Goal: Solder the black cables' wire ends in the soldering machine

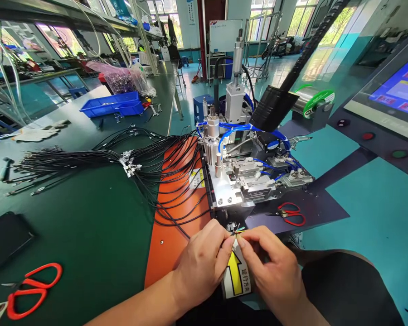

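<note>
My left hand (pixel 204 262) pinches the end of a black cable, thumb against forefinger, in front of the machine. Thin coloured wires (pixel 239 230) fan out from that end. Opposite it, my right hand (pixel 275 265) has thumb and forefinger closed on the same wires, and the fingertips of both hands almost meet. Just beneath them is a white label with a yellow arrow (pixel 237 276). The metal machine (pixel 224 183) with blue air tubes stands directly beyond the hands. Fingers partly cover the cable end.
A bundle of black cables (pixel 78 158) with metal ends runs across the green table onto an orange board (pixel 177 199). Red-handled scissors (pixel 34 290) lie front left, red-handled snips (pixel 290 213) at right. A blue tray (pixel 112 105), solder spool (pixel 314 100) and control screen (pixel 397 90) stand around.
</note>
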Demonstrator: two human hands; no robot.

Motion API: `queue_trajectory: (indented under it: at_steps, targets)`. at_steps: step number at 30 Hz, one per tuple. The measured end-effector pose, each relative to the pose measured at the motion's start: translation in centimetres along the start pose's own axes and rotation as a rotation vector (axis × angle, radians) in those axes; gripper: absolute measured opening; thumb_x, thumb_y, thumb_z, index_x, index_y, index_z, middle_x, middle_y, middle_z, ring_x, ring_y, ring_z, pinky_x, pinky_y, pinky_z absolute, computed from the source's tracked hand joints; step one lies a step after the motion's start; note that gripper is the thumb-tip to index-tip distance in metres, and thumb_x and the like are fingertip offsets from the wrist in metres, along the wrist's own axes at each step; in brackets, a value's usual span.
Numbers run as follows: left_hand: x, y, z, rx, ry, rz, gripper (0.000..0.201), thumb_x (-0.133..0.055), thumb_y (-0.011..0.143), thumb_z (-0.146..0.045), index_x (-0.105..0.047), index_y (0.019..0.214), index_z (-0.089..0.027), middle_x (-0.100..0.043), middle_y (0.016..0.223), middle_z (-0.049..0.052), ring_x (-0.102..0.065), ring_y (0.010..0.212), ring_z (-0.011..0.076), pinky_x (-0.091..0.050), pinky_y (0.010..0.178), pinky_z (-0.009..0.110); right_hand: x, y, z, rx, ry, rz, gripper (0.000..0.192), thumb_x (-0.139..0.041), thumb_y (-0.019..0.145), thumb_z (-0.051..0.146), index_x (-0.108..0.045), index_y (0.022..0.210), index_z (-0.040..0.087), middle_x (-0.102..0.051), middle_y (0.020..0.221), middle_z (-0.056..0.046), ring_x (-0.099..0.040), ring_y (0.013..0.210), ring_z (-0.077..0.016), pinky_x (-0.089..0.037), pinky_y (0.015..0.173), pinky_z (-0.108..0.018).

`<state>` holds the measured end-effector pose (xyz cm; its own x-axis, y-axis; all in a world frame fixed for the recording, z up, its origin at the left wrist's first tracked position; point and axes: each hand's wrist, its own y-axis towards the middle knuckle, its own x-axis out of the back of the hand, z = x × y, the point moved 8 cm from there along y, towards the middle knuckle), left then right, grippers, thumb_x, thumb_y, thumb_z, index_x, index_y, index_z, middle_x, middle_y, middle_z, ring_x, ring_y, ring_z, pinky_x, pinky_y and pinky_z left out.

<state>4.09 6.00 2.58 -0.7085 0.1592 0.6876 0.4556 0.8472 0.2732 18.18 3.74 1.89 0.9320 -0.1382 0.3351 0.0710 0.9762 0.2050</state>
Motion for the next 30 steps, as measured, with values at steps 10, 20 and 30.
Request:
queue_trajectory:
  at_steps: [10,20,30]
  targets:
    - [-0.1,0.1,-0.3,-0.028,0.038,0.01,0.013,-0.045,0.098,-0.02,-0.051,0.087,-0.018,-0.051,0.084,0.001,-0.048,0.073,0.012,-0.037,0.064,0.027,-0.5,1.0,-3.8,-0.683,0.507,0.255,0.043,-0.07,0.086,0.055,-0.056,0.076,0.015,-0.039,0.063,0.003,-0.027,0.051,-0.0071,-0.011,0.045,-0.023]
    - [-0.3,0.0,-0.2,-0.025,0.052,0.016,0.014,-0.045,0.099,-0.022,-0.052,0.087,-0.018,-0.052,0.084,0.002,-0.049,0.073,0.0125,-0.038,0.064,0.027,-1.5,1.1,-3.4,-0.741,0.528,0.363,0.042,-0.069,0.087,0.049,-0.046,0.071,0.017,-0.035,0.057,0.005,-0.025,0.049,-0.0077,-0.008,0.043,-0.023]
    - [0.3,0.5,-0.5,-0.025,0.161,-0.037,0.023,-0.044,0.1,-0.025,-0.062,0.088,-0.018,-0.054,0.076,0.001,-0.051,0.069,0.0136,-0.039,0.063,0.028,-0.5,2.3,-3.4,-0.392,0.13,0.3,0.035,-0.053,0.099,0.051,-0.06,0.086,0.019,-0.043,0.069,0.004,-0.036,0.062,-0.0109,-0.03,0.053,-0.023]
